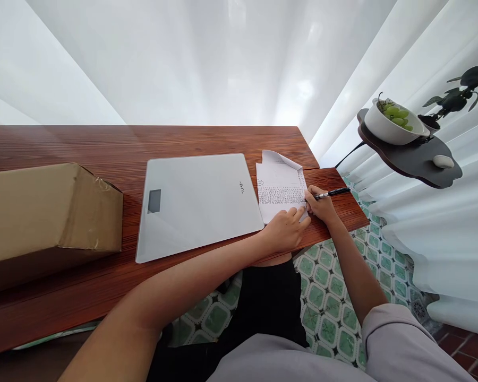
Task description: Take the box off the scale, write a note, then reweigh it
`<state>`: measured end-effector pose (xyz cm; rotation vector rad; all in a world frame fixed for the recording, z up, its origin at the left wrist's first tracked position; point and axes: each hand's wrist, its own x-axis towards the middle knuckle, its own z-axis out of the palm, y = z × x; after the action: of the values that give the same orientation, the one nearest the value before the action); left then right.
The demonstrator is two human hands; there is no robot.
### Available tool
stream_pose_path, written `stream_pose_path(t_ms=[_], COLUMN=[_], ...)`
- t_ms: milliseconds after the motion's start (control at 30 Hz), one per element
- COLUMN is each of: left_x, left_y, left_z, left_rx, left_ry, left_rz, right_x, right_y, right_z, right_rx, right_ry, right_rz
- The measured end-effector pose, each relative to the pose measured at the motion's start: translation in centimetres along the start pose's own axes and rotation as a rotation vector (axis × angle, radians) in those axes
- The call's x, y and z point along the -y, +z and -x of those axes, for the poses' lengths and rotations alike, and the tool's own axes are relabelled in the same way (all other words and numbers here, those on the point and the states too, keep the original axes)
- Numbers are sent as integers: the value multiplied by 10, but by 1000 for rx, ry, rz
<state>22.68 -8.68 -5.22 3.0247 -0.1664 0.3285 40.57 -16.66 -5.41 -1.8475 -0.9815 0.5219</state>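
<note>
Pen (333, 193) in right hand (322, 206), at the handwritten sheet (276, 200).
Right hand closed around pen, tip by sheet's right edge, contact unclear; left hand (286, 229) open, fingers resting on sheet's lower right part. Sheet, top curled, lies just right of digital scale (201, 204) on wooden table (163, 139); cardboard box (35, 209) left of scale.

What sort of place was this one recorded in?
Probably a room in a home, perhaps a curtained corner used as a desk: a wooden table against white curtains, a green tiled floor, and a bowl of green grapes on a small side stand.
</note>
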Motion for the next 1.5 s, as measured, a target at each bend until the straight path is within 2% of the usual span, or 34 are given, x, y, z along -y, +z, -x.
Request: stream_pose_path(t_ms=[433, 1033, 1500], left_x=[0, 0, 0], left_y=[-1, 3, -1], left_z=[0, -1, 0], left_rx=[15, -35, 9], left_ry=[-14, 1, -4], left_rz=[11, 4, 21], right_x=[-2, 1, 0], right_y=[0, 1, 1], right_z=[1, 1, 0], right_rx=[-25, -28, -25], right_ry=[32, 25, 31], right_rz=[-29, -1, -11])
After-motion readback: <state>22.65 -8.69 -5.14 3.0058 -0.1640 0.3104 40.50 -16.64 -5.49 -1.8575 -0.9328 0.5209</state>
